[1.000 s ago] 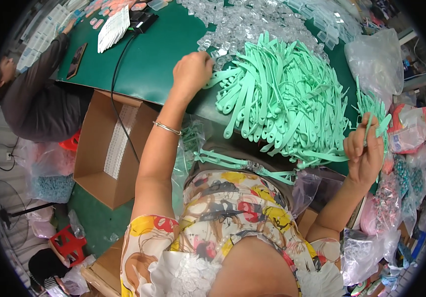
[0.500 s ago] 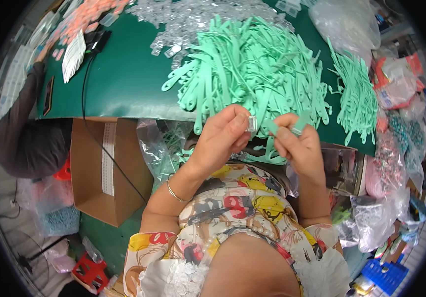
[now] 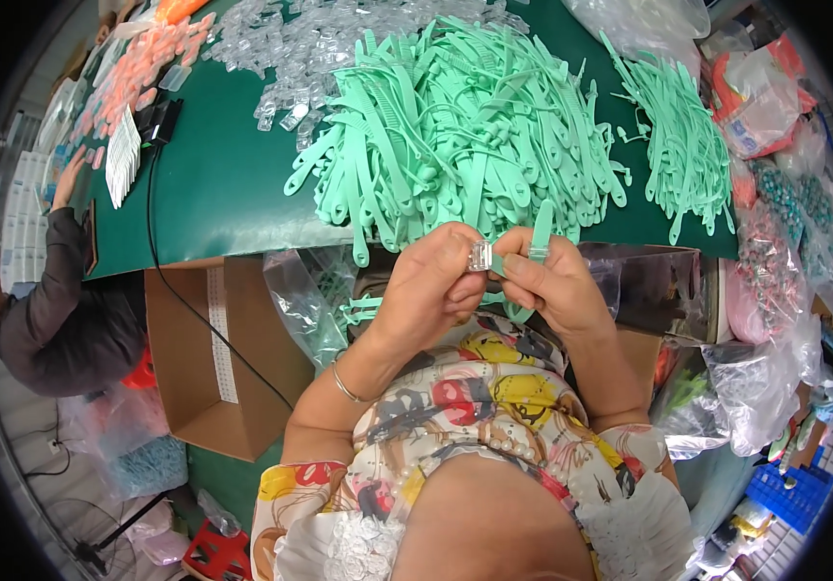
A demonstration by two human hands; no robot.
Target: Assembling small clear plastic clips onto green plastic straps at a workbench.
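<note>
Above my lap, at the table's front edge, my two hands meet. Pinched in the fingertips of my left hand [image 3: 436, 286] is a small clear plastic buckle [image 3: 479, 256]. My right hand [image 3: 560, 289] grips a mint-green plastic strap [image 3: 541, 229], part of which sticks up past the fingers. One end of this strap is up against the buckle; whether it is inside, I cannot tell. Just beyond my hands lies a big heap of similar mint-green straps [image 3: 465, 126], with rows of small ridges and holes at their ends. Behind it spread many loose clear buckles [image 3: 286, 48].
A smaller strap bundle [image 3: 673, 145] lies right on the green table [image 3: 232, 194]. Below the edge at left stands an open cardboard box [image 3: 232, 358], crossed by a black cable [image 3: 153, 213]. Plastic bags [image 3: 765, 368] crowd the right. A co-worker's arm [image 3: 53, 261] reaches in at far left.
My hands have come closer together. The strap's end in my right hand has moved left, from apart to against the buckle. The co-worker's hand has shifted, and the whole view has turned slightly.
</note>
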